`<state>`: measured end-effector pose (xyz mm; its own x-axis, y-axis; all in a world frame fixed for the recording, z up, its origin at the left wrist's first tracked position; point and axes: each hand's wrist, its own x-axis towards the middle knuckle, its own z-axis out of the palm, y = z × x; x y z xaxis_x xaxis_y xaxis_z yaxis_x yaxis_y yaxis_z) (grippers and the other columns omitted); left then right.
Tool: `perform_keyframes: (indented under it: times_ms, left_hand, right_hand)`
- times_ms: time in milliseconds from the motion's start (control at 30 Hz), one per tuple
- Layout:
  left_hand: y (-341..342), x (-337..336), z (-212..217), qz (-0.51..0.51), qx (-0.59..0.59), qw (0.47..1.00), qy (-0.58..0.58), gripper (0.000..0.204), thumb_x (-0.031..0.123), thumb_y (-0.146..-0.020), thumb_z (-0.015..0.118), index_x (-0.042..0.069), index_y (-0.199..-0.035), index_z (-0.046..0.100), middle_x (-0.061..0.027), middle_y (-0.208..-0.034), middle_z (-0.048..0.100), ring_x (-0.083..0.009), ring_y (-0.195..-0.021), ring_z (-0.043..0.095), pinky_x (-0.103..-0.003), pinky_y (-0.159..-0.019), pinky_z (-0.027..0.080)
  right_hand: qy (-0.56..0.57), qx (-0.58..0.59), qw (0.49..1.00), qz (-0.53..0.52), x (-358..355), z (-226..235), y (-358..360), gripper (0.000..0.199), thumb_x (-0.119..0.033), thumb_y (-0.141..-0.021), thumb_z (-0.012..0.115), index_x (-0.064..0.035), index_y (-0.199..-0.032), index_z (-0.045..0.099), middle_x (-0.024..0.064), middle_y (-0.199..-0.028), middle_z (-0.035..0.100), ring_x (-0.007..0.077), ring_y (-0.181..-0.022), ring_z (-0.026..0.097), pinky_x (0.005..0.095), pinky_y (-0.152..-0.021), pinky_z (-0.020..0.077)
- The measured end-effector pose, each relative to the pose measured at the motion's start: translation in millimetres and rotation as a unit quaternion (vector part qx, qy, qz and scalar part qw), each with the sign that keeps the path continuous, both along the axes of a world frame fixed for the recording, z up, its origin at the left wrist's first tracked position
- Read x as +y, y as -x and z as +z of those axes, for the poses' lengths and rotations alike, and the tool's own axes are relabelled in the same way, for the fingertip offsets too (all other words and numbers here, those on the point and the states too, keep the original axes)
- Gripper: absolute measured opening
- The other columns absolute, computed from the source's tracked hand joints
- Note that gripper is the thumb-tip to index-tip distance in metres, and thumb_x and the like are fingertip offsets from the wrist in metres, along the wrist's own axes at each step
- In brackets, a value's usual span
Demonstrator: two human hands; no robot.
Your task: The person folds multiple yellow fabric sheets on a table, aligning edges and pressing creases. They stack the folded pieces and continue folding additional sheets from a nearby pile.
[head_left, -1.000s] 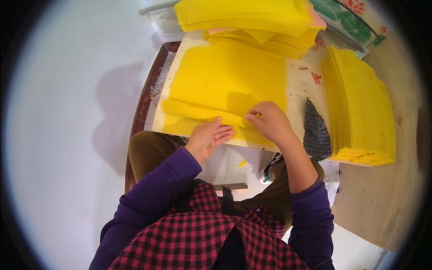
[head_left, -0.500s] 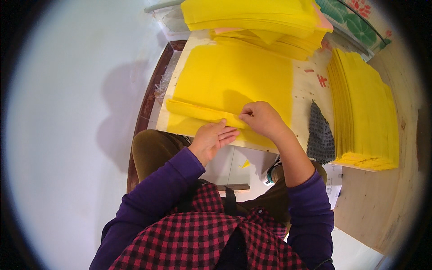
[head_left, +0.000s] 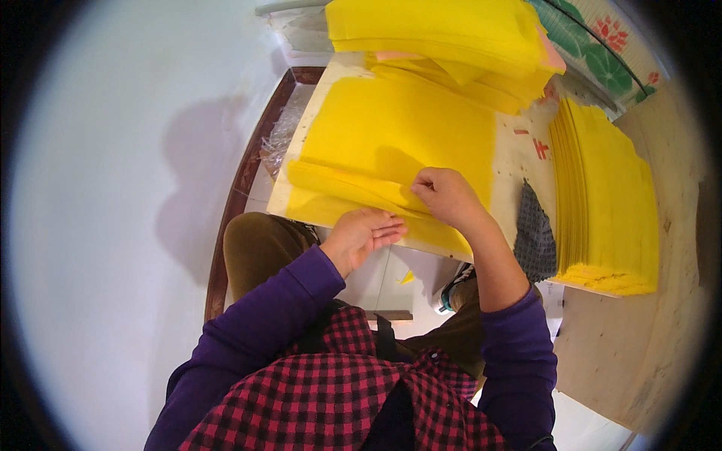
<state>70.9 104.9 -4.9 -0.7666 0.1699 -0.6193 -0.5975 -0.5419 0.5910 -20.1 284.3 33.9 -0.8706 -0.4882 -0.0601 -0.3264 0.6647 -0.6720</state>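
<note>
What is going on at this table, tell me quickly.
A person is folding a yellow sheet on a board. The right hand pinches the folded flap near its edge, and the left hand lies flat at the near edge. A stack of yellow sheets sits to the right, with another pile behind.

Paper-craft workshop: plywood work board [head_left: 519, 161] at centre, stacked yellow sheets [head_left: 605, 203] at three o'clock, further yellow pile [head_left: 436, 30] at twelve.

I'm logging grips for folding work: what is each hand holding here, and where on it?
The right hand pinches the folded edge of the yellow sheet. The left hand lies flat on its near edge, gripping nothing.
</note>
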Motion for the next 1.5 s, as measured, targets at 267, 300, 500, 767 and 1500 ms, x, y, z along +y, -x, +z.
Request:
perform_keyframes:
  times_ms: [267, 300, 500, 767, 1500]
  left_hand:
    - [-11.5, -0.3, 14.3, -0.067, -0.009, 0.997, -0.032, 0.032, 0.026, -0.098, 0.053, -0.003, -0.109, 0.056, -0.0208, -0.11, 0.063, -0.0287, -0.101, 0.064, -0.038, -0.09, 0.052]
    - [-16.2, -0.7, 20.0, -0.1, -0.011, 0.995, -0.028, 0.032, 0.027, -0.098, 0.053, -0.003, -0.108, 0.057, -0.0203, -0.108, 0.064, -0.0278, -0.097, 0.065, -0.038, -0.088, 0.053]
    - [-25.4, 9.8, 42.5, -0.11, 0.085, 0.985, -0.101, 0.031, 0.031, -0.098, 0.054, 0.0, -0.101, 0.059, -0.0181, -0.099, 0.066, -0.0248, -0.088, 0.067, -0.034, -0.079, 0.055]
    - [5.1, 13.5, 18.0, 0.005, -0.002, 1.0, -0.003, 0.039, 0.032, -0.097, 0.056, -0.002, -0.113, 0.051, -0.0177, -0.103, 0.061, -0.0267, -0.095, 0.065, -0.033, -0.081, 0.055]
    - [18.1, 14.7, 0.8, 0.027, -0.022, 0.999, 0.004, 0.042, 0.033, -0.095, 0.06, -0.004, -0.113, 0.05, -0.019, -0.104, 0.06, -0.0277, -0.092, 0.066, -0.033, -0.078, 0.057]
  right_hand:
    - [0.009, 0.006, 1.0, 0.009, -0.7, 6.7, -0.2, 0.019, -0.017, -0.085, 0.062, 0.0018, -0.086, 0.064, 0.0155, -0.07, 0.061, 0.0229, -0.062, 0.057, 0.0349, -0.059, 0.0451]
    - [0.003, -0.002, 1.0, 0.007, 0.0, 6.9, -0.6, 0.019, -0.017, -0.085, 0.062, 0.0018, -0.086, 0.064, 0.0154, -0.07, 0.061, 0.0228, -0.062, 0.057, 0.0348, -0.059, 0.0451]
    - [0.015, 0.006, 1.0, 0.017, 0.3, 3.7, -1.2, 0.02, -0.018, -0.085, 0.062, 0.002, -0.086, 0.064, 0.0146, -0.069, 0.062, 0.0222, -0.062, 0.057, 0.0344, -0.06, 0.0455]
    - [0.028, -0.004, 1.0, 0.01, 2.0, 0.3, -0.2, 0.018, -0.015, -0.086, 0.062, 0.0023, -0.086, 0.065, 0.0129, -0.068, 0.061, 0.0187, -0.061, 0.056, 0.0321, -0.059, 0.0452]
    - [0.046, -0.017, 0.998, 0.031, 3.5, 0.4, 0.0, 0.017, -0.014, -0.087, 0.062, 0.0027, -0.085, 0.063, 0.0104, -0.066, 0.059, 0.0154, -0.061, 0.053, 0.0304, -0.059, 0.0447]
